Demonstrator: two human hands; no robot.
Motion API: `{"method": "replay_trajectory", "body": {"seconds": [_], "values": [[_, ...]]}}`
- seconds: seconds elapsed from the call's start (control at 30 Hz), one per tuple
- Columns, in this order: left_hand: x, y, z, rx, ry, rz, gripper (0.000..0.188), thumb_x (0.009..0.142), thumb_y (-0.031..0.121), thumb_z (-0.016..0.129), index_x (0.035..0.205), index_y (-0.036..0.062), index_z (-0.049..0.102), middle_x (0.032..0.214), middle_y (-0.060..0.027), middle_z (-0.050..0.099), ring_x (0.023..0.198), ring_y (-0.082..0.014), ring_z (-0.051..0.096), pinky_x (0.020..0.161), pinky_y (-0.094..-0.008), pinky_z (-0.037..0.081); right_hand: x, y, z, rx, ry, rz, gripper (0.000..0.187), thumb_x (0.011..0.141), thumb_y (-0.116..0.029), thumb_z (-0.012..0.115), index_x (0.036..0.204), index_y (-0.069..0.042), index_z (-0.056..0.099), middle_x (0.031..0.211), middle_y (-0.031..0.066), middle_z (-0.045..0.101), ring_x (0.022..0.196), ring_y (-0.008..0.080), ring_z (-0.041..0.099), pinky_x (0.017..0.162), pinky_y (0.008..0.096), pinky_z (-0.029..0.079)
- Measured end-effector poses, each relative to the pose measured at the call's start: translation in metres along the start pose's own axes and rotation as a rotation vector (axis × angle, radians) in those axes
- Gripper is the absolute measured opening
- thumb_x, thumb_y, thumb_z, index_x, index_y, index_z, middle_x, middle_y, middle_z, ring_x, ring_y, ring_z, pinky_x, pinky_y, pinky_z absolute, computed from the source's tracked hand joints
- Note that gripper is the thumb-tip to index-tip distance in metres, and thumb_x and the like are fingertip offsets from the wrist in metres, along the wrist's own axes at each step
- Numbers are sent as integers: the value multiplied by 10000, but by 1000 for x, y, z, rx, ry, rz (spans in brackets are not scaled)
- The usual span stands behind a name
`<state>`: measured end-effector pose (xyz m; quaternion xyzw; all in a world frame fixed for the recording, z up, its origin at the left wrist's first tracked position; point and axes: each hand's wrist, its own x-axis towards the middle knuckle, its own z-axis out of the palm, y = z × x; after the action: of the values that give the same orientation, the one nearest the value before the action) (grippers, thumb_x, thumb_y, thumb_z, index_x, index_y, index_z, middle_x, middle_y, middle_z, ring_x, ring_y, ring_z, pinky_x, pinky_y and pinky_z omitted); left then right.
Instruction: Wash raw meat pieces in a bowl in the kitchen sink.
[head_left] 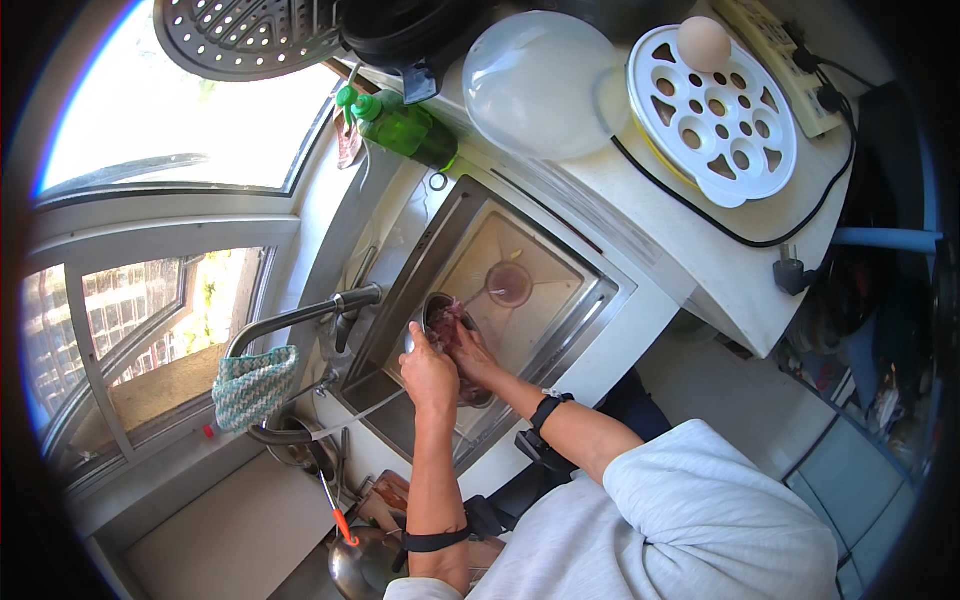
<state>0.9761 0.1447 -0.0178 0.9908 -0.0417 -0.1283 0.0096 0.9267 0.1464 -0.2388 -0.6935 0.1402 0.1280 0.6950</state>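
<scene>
Over the sink [505,250], my left hand [430,372] grips the rim of a tilted metal bowl [434,303]. Dark red, wet pieces that look like raw meat [447,318] are at the bowl's mouth. My right hand [473,358] is closed against these pieces, its fingers partly hidden by them and by the bowl. Below my hands, a rounded shape with something reddish [476,392] shows in part; I cannot tell what it is. Cloudy water and a few small scraps lie in the sink around the drain [509,285].
A curved faucet [310,312] with a knitted cloth [256,388] on it stands left of the sink. Green bottles [410,130] are behind. On the right counter are a clear dome lid [543,85], a white egg tray [715,120] with one egg [704,45], and a black cord [690,218].
</scene>
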Motion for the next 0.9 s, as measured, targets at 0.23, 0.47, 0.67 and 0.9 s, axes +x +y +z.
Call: {"method": "replay_trajectory", "body": {"seconds": [0.23,0.47,0.67,0.9], "values": [[-12,-33,10,-117,-72,-86,657,772,63,562,1414,-13,444,895,-318,657,817,-434,651,794,-490,525,-16,-6,-12,-31,17,110,727,921,-400,488,1540,-169,186,1415,262,362,1261,474,432,1066,494,363],[-61,-139,71,-1121,-224,-591,477,802,-37,470,1270,51,494,936,-138,640,562,-229,641,362,-304,511,-37,-78,-31,-602,-173,146,599,864,-243,569,1422,-130,384,1336,251,415,1134,494,510,900,549,483],[-92,-179,111,-1370,-235,-766,510,796,-59,446,1290,68,455,937,-101,609,586,-166,606,345,-229,464,-48,-71,17,-1101,-177,-260,384,841,-170,547,1195,-37,613,1272,178,550,1206,353,508,953,616,374],[-91,-214,180,-1596,-84,-809,484,845,-70,436,1284,133,449,1006,-81,600,620,-164,611,370,-247,474,-57,-49,14,-1019,-66,-356,262,852,-122,540,1079,-20,622,1186,178,574,1179,345,515,930,519,408]]}}
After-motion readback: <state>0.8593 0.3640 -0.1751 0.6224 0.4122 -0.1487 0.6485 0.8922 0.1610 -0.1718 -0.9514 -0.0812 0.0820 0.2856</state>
